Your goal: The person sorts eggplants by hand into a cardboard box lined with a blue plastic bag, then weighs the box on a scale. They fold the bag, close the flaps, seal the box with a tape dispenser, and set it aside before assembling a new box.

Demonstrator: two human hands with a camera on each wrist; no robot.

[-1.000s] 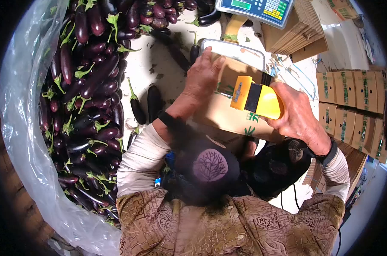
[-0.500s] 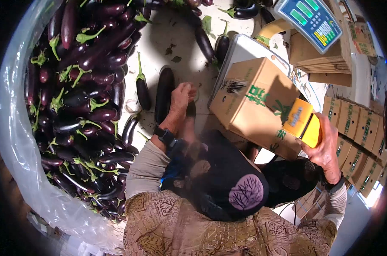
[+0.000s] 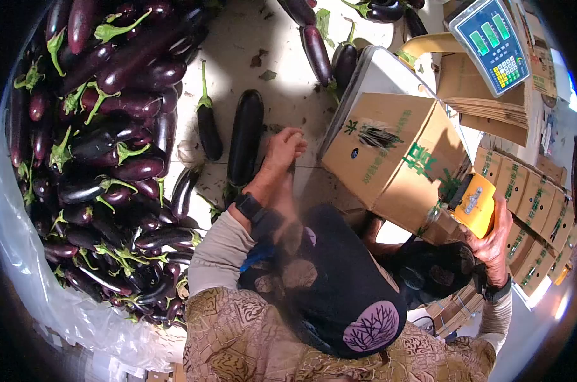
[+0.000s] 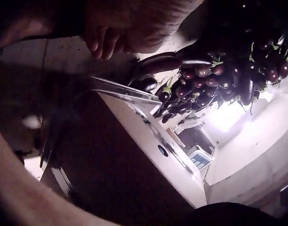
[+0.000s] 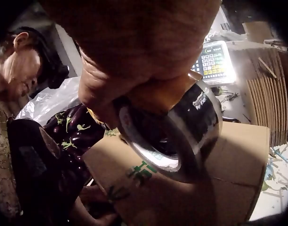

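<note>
In the head view a cardboard box with green print stands tilted against the edge of the scale's platform. My right hand grips a yellow tape dispenser at the box's right end. The right wrist view shows the dispenser's tape roll close over the cardboard. My left hand, its fingers loosely bent and holding nothing, is left of the box, beside a long dark eggplant. The left wrist view shows that hand apart from the box.
A large heap of eggplants fills the left side, bordered by clear plastic sheeting. The scale's display rises at the back right, near flat cardboard sheets. Packed boxes are stacked on the right. Loose eggplants lie on the floor.
My left hand has left the box and moved down beside the eggplant. The box has been turned and tilted, exposing a printed side. My right hand has carried the dispenser rightward to the box's end.
</note>
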